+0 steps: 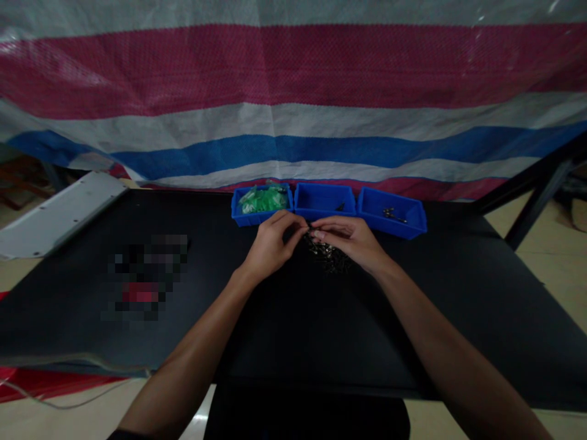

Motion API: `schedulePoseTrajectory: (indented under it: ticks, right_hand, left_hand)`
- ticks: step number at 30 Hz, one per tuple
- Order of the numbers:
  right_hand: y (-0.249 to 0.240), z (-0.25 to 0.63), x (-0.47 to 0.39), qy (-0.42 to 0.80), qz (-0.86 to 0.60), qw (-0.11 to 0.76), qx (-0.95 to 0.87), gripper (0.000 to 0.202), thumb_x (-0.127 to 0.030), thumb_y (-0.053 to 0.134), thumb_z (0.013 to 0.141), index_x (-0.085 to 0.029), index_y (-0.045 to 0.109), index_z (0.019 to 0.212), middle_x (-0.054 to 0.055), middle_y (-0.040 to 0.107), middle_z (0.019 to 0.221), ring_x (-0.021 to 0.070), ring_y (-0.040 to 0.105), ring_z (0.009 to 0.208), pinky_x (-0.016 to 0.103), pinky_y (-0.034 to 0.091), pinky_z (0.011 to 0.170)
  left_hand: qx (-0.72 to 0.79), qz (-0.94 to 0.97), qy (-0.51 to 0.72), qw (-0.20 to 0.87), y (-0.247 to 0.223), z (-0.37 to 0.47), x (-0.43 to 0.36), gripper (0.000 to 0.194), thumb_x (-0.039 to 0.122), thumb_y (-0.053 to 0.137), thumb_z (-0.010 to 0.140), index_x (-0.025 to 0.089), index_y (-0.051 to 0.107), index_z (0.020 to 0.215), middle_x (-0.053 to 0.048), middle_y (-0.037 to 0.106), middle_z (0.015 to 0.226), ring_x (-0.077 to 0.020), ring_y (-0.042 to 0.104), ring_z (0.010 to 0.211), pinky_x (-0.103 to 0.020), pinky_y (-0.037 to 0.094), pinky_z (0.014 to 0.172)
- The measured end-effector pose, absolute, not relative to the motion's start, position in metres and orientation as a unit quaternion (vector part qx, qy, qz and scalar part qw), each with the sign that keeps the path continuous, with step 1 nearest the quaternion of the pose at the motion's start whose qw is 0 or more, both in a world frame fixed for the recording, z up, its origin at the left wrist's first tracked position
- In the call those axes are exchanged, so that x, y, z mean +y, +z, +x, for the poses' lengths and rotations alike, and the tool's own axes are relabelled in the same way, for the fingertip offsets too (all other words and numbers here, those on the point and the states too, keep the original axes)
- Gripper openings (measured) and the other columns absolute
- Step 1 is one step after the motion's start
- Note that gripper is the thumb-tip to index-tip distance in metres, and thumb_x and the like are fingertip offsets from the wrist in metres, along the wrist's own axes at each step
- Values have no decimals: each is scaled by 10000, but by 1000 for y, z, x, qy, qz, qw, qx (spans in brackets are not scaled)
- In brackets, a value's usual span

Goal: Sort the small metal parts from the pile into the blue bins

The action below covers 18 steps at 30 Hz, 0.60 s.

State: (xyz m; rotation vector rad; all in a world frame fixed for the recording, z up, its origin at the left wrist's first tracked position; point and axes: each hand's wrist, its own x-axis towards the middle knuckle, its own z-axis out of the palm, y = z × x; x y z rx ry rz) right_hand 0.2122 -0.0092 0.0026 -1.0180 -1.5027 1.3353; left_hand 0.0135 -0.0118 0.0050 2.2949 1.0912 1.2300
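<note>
My left hand (276,240) and my right hand (352,239) meet over a pile of small dark metal pieces (334,258) on the black table. Thumb and fingers of each hand are pinched together, the fingertips almost touching. Whatever sits between them is too small and dark to make out. Just beyond the hands stand three blue bins in a row. The left bin (238,212) holds green and clear plastic bags (265,198). A small dark piece (340,207) lies in the middle bin (316,198). Several small metal parts (393,214) lie in the right bin (410,227).
A blurred-out patch with a red part (140,292) is on the table's left side. Behind the table (481,305) hangs a striped tarp (275,73). A white panel (59,214) leans at the far left, and a dark metal frame (527,201) stands at the right.
</note>
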Motion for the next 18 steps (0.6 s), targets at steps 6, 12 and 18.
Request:
schedulePoseTrajectory:
  ticks: [6,12,18]
  right_hand:
    - [-1,213,-7,556,-426,440,-562,194,-317,793,709,-209,769,870,41,762,812,179,707,717,381,578,773]
    - [-4,218,-1,464,-454,533,-543,318,-289,749,763,-240,732,1077,68,753,1026,217,713,890,415,565,866]
    - [1,220,-1,390,-470,528,-590,754,-261,617,863,-405,276,1520,41,501,1480,277,623,1195,423,569,918]
  left_hand:
    - [371,810,418,177,3,15,-12,54,166,581,917,171,633,932,-32,650,867,-149,611,793,-293,514,749]
    - [359,849,329,205,-6,12,-10,120,162,594,904,165,632,1018,-50,656,956,-167,631,858,-331,533,818]
    - [326,897,225,196,-17,14,-8,180,118,554,911,174,678,1028,-78,642,1069,-207,624,1008,-372,531,908]
